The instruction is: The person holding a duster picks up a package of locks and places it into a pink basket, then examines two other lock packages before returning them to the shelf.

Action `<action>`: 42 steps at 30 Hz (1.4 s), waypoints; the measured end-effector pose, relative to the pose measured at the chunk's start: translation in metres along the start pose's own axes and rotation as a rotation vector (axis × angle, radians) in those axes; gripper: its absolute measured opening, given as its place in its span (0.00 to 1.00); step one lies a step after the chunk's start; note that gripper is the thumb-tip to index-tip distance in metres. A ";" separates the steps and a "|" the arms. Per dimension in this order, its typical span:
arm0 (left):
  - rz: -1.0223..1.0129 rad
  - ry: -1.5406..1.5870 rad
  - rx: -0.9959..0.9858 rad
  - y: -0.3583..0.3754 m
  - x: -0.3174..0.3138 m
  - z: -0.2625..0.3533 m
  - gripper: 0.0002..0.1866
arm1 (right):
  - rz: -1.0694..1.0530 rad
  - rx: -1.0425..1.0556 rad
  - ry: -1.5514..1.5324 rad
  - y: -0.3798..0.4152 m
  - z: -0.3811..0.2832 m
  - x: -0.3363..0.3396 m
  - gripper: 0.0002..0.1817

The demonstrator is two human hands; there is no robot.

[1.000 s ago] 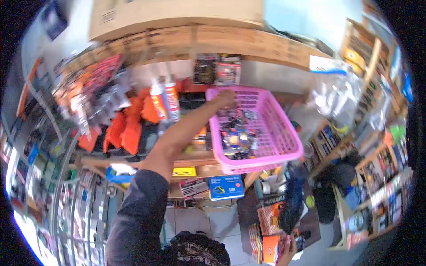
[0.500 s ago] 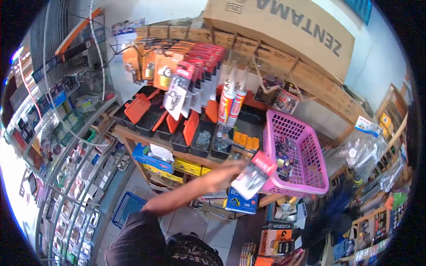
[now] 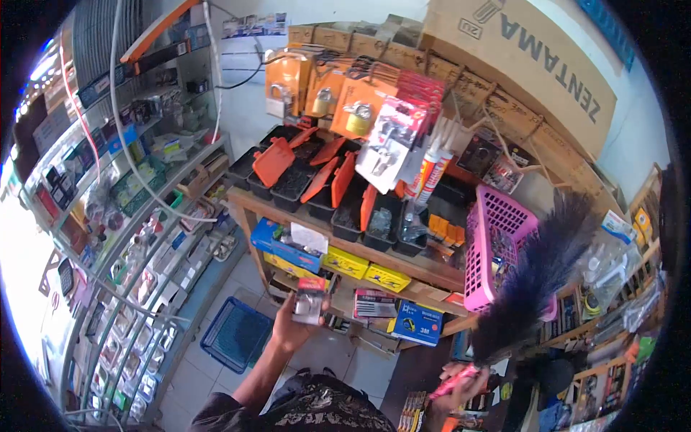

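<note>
My left hand (image 3: 289, 330) is closed around a small red-topped blister pack (image 3: 310, 302), held up in front of the lower shelf; what lies inside the pack is too small to name. Pink handle in its fist, my right hand (image 3: 464, 384) grips a feather duster (image 3: 529, 277). The dark feathers rise up and to the right, overlapping the pink basket (image 3: 481, 284), which has small goods inside. Similar red-carded packs (image 3: 392, 140) hang on hooks above the shelf, beside orange-carded padlocks (image 3: 358, 119).
Black bins with orange lids (image 3: 273, 161) line the wooden shelf, next to sealant tubes (image 3: 430, 173). Below are yellow boxes (image 3: 345, 263) and a blue 3M box (image 3: 417, 322). A blue basket (image 3: 234, 335) sits on the floor. A glass display case (image 3: 155, 288) runs along the left.
My left hand has drawn back from beside the pink basket, leftward toward my body, with the blister pack. The feather duster has come up in my right hand. The view has shifted.
</note>
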State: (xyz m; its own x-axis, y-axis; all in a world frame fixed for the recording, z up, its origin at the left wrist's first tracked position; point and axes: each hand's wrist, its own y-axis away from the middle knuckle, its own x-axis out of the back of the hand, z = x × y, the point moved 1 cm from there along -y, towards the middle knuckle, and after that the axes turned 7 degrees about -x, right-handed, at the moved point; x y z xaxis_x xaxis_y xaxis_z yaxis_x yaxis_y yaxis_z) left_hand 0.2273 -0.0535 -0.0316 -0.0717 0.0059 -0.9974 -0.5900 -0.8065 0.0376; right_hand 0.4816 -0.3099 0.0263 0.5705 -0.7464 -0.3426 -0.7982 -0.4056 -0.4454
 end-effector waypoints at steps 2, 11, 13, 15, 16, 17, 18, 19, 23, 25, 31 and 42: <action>-0.037 0.037 -0.057 -0.007 -0.007 0.015 0.31 | -0.115 -0.016 0.015 0.009 0.002 -0.032 0.29; -0.278 -0.142 -0.231 -0.013 -0.081 0.046 0.34 | -0.338 -0.128 0.448 0.084 0.075 -0.023 0.11; 0.021 -0.118 -0.256 -0.016 -0.085 0.047 0.32 | -0.568 -0.210 0.656 0.066 0.043 -0.050 0.07; -0.120 -0.313 -0.264 -0.019 -0.072 0.049 0.31 | -0.737 -0.344 0.566 0.047 0.029 -0.088 0.08; -0.239 -0.502 -0.234 -0.019 -0.088 0.048 0.32 | -0.729 -0.300 0.594 0.047 0.034 -0.091 0.07; -0.233 -0.504 -0.228 -0.016 -0.089 0.049 0.32 | -0.712 -0.250 0.621 0.046 0.039 -0.095 0.07; -0.237 -0.464 -0.276 -0.017 -0.091 0.049 0.32 | -0.699 -0.252 0.625 0.043 0.041 -0.101 0.07; -0.245 -0.421 -0.316 -0.020 -0.093 0.047 0.32 | -0.710 -0.229 0.588 0.041 0.041 -0.106 0.07; -0.254 -0.299 -0.441 -0.024 -0.108 0.045 0.33 | -0.722 -0.201 0.471 0.054 0.048 -0.107 0.10; -0.041 -0.548 -0.567 -0.022 -0.125 0.047 0.31 | -0.725 -0.184 0.507 0.057 0.052 -0.103 0.11; -0.006 -0.448 -0.275 -0.010 -0.064 0.027 0.27 | -0.688 -0.324 0.471 0.056 0.062 -0.116 0.13; 0.013 -0.386 -0.240 -0.014 -0.081 0.043 0.23 | -0.688 -0.432 0.447 0.027 0.064 -0.081 0.14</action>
State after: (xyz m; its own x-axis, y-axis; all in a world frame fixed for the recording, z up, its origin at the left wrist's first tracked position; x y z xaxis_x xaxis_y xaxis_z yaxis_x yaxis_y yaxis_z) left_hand 0.2066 -0.0174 0.0515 -0.3992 0.1783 -0.8994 -0.3874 -0.9218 -0.0108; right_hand 0.4263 -0.2267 -0.0103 0.8894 -0.3658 0.2743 -0.3653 -0.9293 -0.0547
